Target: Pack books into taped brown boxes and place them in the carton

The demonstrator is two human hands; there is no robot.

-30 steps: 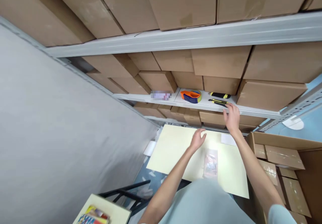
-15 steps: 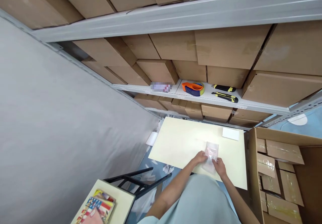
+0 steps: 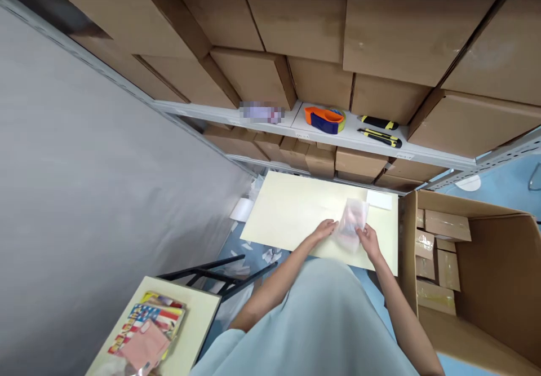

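Note:
A translucent plastic pouch (image 3: pixel 352 218) with something pinkish inside tilts above the cream table (image 3: pixel 291 207). My right hand (image 3: pixel 369 240) grips its right side, thumb on top. At the left edge of the pouch, my left hand (image 3: pixel 325 229) has its fingers drawn together, with the fingertips on the plastic. What lies inside the pouch is too blurred to name. Just behind it is a white flat box (image 3: pixel 379 199) on the table.
Cardboard boxes fill the shelf rack (image 3: pixel 236 115) ahead, where an orange-and-blue tape dispenser (image 3: pixel 324 120) and two utility knives (image 3: pixel 380 138) lie. To the right stands a large open carton (image 3: pixel 408 235) holding smaller boxes. A side table (image 3: pixel 207 308) with magazines and a pink phone case (image 3: pixel 146 346) is lower left.
The pouch has tilted and moved slightly up in view. My left hand has slid to its left edge, while my right hand keeps its grip. The view has shifted downward.

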